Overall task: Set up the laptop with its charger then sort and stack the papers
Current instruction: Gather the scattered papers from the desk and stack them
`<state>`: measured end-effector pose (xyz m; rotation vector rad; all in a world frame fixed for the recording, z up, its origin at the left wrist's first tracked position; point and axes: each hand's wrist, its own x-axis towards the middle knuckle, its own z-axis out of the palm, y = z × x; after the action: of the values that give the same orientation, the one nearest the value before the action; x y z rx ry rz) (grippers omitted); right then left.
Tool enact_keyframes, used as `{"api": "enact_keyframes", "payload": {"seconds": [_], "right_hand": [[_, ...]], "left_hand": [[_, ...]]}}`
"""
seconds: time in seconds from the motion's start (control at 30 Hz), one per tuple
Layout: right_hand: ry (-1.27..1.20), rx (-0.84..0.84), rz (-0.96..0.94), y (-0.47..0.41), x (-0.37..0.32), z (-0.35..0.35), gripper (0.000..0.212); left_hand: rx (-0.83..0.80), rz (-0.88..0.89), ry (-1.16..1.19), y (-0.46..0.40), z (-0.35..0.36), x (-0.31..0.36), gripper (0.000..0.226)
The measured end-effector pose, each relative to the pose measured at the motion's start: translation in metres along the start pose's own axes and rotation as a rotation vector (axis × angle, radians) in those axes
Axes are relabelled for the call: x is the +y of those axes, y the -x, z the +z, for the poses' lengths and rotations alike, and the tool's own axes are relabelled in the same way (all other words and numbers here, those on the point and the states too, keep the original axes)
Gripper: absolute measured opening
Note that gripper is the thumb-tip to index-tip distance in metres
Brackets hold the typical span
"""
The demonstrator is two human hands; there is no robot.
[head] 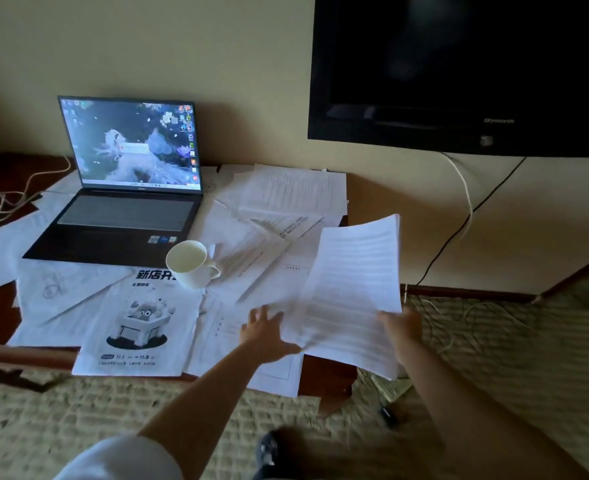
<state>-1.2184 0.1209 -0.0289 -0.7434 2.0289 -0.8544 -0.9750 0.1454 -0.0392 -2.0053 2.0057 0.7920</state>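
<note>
An open black laptop point(123, 188) with a lit screen stands at the back left of the dark wooden table point(331, 372). White papers lie scattered over the table; a printed flyer point(137, 327) with bold characters lies at the front. My right hand point(402, 323) grips the right edge of a thin bundle of printed sheets point(352, 289), lifted and tilted above the table's right end. My left hand point(265, 332) has spread fingers and touches the bundle's lower left edge. A pale cable point(16, 188) lies tangled left of the laptop; where it ends is not visible.
A white mug point(191, 263) stands on the papers in front of the laptop. A dark wall-mounted television point(459, 71) hangs at the upper right, with black and white cords point(463, 209) trailing down to the carpet. A dark slipper point(269, 452) shows at the bottom.
</note>
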Motion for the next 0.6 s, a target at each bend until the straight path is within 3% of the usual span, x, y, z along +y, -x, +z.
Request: {"api": "enact_keyframes", "payload": {"seconds": [0.07,0.17,0.23,0.4,0.53,0.6], "right_hand": [[0.036,0.009,0.022,-0.003,0.007,-0.001,0.023],[0.076,0.016,0.009,-0.003,0.012,-0.001,0.025],[0.071,0.013,0.004,-0.002,0.014,-0.002,0.027],[0.073,0.001,-0.007,0.002,0.022,-0.011,0.024],[0.055,0.016,-0.028,0.007,0.031,-0.025,0.016],[0.044,0.015,-0.033,0.01,0.037,-0.029,0.012]], "left_hand": [[-0.122,0.061,-0.162,0.0,0.01,0.002,0.12],[-0.189,0.051,-0.231,0.001,0.021,0.005,0.133],[-0.194,0.019,-0.24,0.007,0.029,0.009,0.131],[-0.086,0.015,-0.164,0.016,0.026,0.01,0.09],[-0.193,0.11,-0.391,0.034,0.031,-0.004,0.114],[-0.132,0.138,-0.498,0.046,0.042,-0.008,0.106]]}}
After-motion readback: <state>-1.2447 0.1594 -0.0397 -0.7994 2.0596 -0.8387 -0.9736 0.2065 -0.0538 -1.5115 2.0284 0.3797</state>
